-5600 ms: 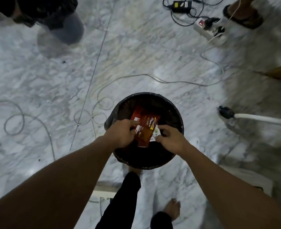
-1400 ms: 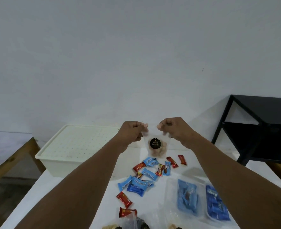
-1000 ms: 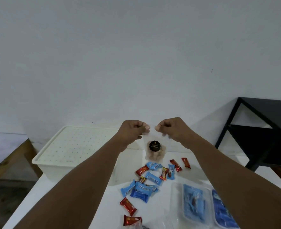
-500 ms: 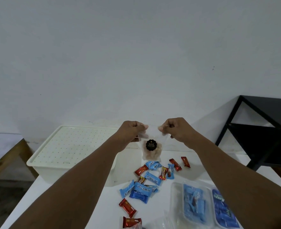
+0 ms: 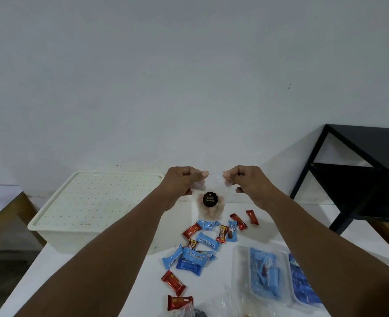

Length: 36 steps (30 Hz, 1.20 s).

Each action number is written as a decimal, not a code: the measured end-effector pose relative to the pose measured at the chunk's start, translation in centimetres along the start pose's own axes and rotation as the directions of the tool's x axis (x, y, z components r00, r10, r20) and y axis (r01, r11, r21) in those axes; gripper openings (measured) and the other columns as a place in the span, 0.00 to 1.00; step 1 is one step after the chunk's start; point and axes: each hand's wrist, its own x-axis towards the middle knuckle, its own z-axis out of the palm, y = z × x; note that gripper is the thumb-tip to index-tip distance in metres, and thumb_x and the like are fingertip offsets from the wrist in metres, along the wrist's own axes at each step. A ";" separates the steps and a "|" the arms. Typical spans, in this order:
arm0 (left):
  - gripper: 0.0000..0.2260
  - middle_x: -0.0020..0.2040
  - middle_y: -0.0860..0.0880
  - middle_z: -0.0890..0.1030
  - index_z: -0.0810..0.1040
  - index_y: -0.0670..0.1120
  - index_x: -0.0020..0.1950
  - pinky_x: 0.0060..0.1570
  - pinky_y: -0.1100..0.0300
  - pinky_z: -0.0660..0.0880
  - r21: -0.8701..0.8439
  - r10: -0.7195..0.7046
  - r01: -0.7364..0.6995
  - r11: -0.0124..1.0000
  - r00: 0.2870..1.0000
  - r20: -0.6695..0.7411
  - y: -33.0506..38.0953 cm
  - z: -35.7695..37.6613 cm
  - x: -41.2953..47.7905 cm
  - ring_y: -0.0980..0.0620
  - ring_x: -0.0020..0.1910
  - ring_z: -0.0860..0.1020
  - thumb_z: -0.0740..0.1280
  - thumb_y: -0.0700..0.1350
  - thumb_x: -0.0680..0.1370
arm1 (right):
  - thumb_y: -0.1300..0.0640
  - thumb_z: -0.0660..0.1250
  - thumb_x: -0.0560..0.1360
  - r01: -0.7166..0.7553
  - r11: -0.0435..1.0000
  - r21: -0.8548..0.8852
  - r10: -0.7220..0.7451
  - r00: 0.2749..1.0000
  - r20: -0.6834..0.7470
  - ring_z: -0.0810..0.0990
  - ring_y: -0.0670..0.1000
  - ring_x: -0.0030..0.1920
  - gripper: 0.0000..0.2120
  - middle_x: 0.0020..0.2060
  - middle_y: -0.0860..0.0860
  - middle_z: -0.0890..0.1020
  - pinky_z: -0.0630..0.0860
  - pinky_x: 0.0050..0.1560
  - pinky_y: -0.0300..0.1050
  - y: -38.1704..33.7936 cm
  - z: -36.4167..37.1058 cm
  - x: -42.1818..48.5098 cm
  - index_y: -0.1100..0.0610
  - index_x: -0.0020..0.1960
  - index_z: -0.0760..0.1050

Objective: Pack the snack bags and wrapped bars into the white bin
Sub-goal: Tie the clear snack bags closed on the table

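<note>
I hold a clear biscuit bag (image 5: 210, 208) with a round black label up in front of me, above the white table (image 5: 93, 284). My left hand (image 5: 184, 183) pinches its top left corner and my right hand (image 5: 246, 183) pinches its top right corner. The white bin (image 5: 93, 234), covered by a dotted lid, stands at the table's back left, left of the bag. Several red and blue wrapped bars (image 5: 206, 241) lie scattered on the table below the bag.
Two clear trays of blue wrapped snacks (image 5: 265, 277) sit at the near right. More clear bags (image 5: 223, 305) lie at the bottom edge. A black metal shelf (image 5: 358, 177) stands to the right, and a wooden bench edge (image 5: 6, 213) shows at far left.
Long ago I was putting red wrappers into a black bin on the floor. Over the last second my hands have pulled slightly apart at the top of the bag; the view shifted a little.
</note>
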 end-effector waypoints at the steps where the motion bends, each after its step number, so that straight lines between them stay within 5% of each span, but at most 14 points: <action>1: 0.13 0.44 0.48 0.86 0.85 0.46 0.49 0.44 0.57 0.72 0.001 -0.014 0.014 1.000 1.000 0.018 0.2 0.0 0.0 0.49 0.44 0.85 0.76 0.53 0.71 | 0.54 0.72 0.75 0.005 1.000 -0.016 -0.005 1.000 0.005 0.80 0.46 0.42 0.06 0.39 0.52 0.84 0.72 0.42 0.42 0.0 0.0 0.0 0.56 0.45 0.82; 9: 0.11 0.32 0.52 0.80 0.82 0.43 0.41 0.31 0.70 0.70 0.198 0.109 -0.093 0.976 0.991 -0.073 0.7 1.0 1.0 0.61 0.27 0.74 0.73 0.50 0.75 | 0.50 0.72 0.74 0.015 0.999 -0.039 -0.014 1.000 0.024 0.80 0.45 0.42 0.11 0.40 0.50 0.84 0.73 0.41 0.41 -0.4 0.1 0.3 0.58 0.51 0.82; 14: 0.13 0.34 0.49 0.84 0.85 0.42 0.40 0.36 0.63 0.74 0.222 0.163 -0.134 0.966 0.979 -0.120 -0.1 1.3 1.0 0.56 0.31 0.79 0.76 0.53 0.72 | 0.53 0.73 0.74 0.017 0.999 -0.027 -0.019 0.996 -0.082 0.72 0.39 0.29 0.09 0.35 0.45 0.80 0.67 0.29 0.31 0.2 0.7 0.4 0.59 0.48 0.83; 18: 0.11 0.37 0.44 0.86 0.86 0.41 0.42 0.39 0.61 0.78 0.122 0.108 -0.095 0.988 0.988 -0.107 -0.5 0.2 0.4 0.55 0.34 0.82 0.79 0.49 0.69 | 0.54 0.74 0.73 -0.018 0.997 0.079 0.027 0.993 -0.117 0.64 0.48 0.30 0.09 0.30 0.49 0.72 0.62 0.28 0.40 1.1 0.2 0.1 0.59 0.47 0.83; 24: 0.08 0.33 0.48 0.85 0.85 0.44 0.39 0.34 0.66 0.73 0.192 0.113 -0.088 0.977 0.986 -0.120 -0.3 0.1 0.0 0.58 0.32 0.81 0.79 0.48 0.69 | 0.55 0.74 0.73 -0.054 0.997 0.059 0.060 0.993 -0.104 0.75 0.49 0.31 0.09 0.36 0.56 0.78 0.67 0.29 0.42 0.7 0.1 0.0 0.59 0.48 0.83; 30: 0.22 0.44 0.44 0.85 0.83 0.40 0.47 0.46 0.54 0.78 0.087 -0.136 0.123 0.989 0.977 0.165 0.4 0.0 -0.4 0.43 0.45 0.85 0.74 0.60 0.71 | 0.53 0.72 0.75 -0.036 0.999 0.039 0.036 0.999 -0.009 0.84 0.50 0.38 0.09 0.37 0.55 0.81 0.73 0.35 0.43 0.5 -0.3 -0.4 0.57 0.51 0.82; 36: 0.11 0.44 0.45 0.81 0.80 0.45 0.42 0.42 0.57 0.77 0.064 -0.153 0.141 0.988 0.957 0.248 -0.6 1.3 -0.2 0.42 0.46 0.81 0.75 0.52 0.73 | 0.51 0.70 0.76 -0.019 0.999 0.045 0.018 1.000 0.023 0.84 0.50 0.42 0.11 0.40 0.53 0.84 0.75 0.41 0.45 0.2 0.3 -0.6 0.58 0.53 0.80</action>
